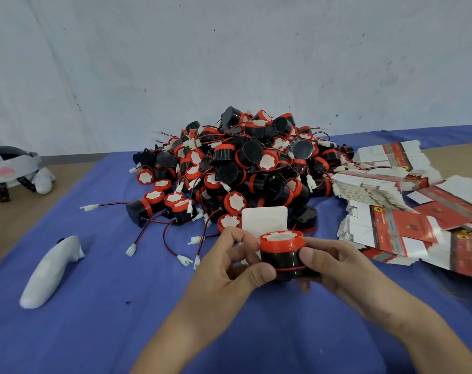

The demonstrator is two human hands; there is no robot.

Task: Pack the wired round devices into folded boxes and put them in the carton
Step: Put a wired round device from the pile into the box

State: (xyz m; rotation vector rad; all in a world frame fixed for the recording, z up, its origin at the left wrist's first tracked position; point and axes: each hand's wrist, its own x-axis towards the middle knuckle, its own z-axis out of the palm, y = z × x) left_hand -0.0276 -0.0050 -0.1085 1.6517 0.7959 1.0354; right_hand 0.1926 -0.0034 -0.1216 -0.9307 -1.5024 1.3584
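Observation:
I hold one round device (282, 253), black with a red ring and white top, upright above the blue cloth; its red wire is wound round the black body. My left hand (229, 268) grips its left side with thumb and fingers, and my right hand (334, 268) grips its right side. Just behind it stands a white box flap (264, 220), part of a folded box mostly hidden by my left hand and the device. A big pile of the same wired devices (243, 163) lies beyond my hands. No carton is in view.
Stacks of flat red-and-white boxes (391, 201) lie at the right on the blue cloth (108, 306). A white controller (51, 271) lies at the left. A white headset (11, 168) rests on the bare table at the far left. A grey wall stands behind.

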